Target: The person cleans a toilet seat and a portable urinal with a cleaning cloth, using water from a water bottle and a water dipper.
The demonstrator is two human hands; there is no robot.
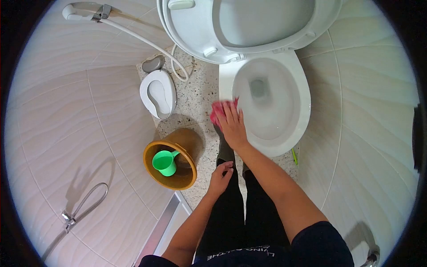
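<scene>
My right hand (pixel 232 124) lies over a crumpled pink cloth (pixel 217 112), its fingers pressed on it against the left rim of the white toilet bowl (pixel 304 104). Part of the cloth is hidden under the palm and fingers. The seat and lid (pixel 329 18) of the toilet are raised, and a little water shows at the bottom of the bowl. My left hand (pixel 220 179) hangs beside my left leg near the knee, fingers loosely bent and apart, with nothing in it.
Left of my legs stands a brown bucket (pixel 148 167) with a green dipper (pixel 164 163) inside. Behind it a white bedpan-like vessel (pixel 159 94) leans at the wall. A white spray hose (pixel 142 39) hangs upper left; a metal hose (pixel 91 204) lower left. A thin green object (pixel 294 156) lies right of the toilet base.
</scene>
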